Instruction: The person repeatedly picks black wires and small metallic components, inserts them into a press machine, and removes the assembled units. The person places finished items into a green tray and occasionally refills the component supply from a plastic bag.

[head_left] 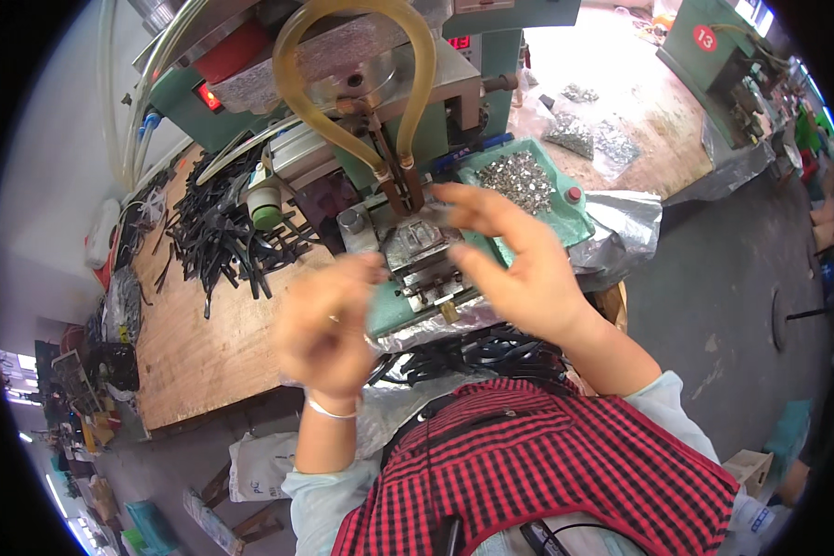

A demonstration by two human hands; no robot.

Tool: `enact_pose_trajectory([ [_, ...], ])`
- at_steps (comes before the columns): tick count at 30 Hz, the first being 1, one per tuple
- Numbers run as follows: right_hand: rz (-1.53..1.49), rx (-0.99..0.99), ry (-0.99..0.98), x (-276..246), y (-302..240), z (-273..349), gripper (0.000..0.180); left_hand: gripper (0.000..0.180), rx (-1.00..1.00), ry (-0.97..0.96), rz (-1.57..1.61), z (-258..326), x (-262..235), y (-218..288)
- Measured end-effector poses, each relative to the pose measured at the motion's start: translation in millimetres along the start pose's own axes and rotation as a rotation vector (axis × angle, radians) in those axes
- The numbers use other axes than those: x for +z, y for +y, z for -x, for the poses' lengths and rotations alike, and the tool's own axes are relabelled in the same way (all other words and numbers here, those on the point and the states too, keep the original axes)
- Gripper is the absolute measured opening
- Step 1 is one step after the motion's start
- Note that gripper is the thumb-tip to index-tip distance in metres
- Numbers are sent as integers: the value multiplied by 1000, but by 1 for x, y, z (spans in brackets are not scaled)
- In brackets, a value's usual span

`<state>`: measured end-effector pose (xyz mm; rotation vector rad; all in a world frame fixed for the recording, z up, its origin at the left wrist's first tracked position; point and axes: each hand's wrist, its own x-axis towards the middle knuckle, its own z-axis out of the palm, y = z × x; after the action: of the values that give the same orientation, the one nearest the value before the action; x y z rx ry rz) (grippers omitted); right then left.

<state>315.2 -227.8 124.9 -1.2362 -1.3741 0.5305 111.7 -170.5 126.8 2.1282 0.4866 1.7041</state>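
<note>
My left hand [329,324] hovers blurred in front of the small metal fixture [422,255] of a green bench machine [371,93], fingers curled; whether it holds a small piece I cannot tell. My right hand [519,264] reaches over the fixture with fingers spread, its fingertips beside the metal jig under two copper electrodes [398,181]. Just behind my right hand sits a green tray [570,222] filled with several small shiny metal parts [519,181]. A pile of black plastic strips [222,232] lies on the wooden bench to the left.
Yellowish hoses [292,65] loop over the machine. More black strips [477,352] fill a foil-lined bin in front of me. Clear bags of metal parts [588,134] lie on the far bench. Another green machine [713,56] stands at the upper right. Grey floor lies to the right.
</note>
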Motion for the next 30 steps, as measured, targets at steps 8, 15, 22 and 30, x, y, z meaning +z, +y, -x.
enact_pose_trajectory([
  [8, 444, 64, 178, -56, 105, 23, 21, 23, 455, -221, -367, 23, 36, -18],
  [15, 281, 81, 345, -76, 135, 5, 21, 25, 434, -176, -378, 25, 39, -19],
  [22, 692, 172, 132, -70, 105, 38, 11, 26, 370, -192, -396, 30, 37, -13],
  [30, 869, 42, 247, -46, 123, 20, 5, 40, -72, -258, -241, 56, 30, 20],
])
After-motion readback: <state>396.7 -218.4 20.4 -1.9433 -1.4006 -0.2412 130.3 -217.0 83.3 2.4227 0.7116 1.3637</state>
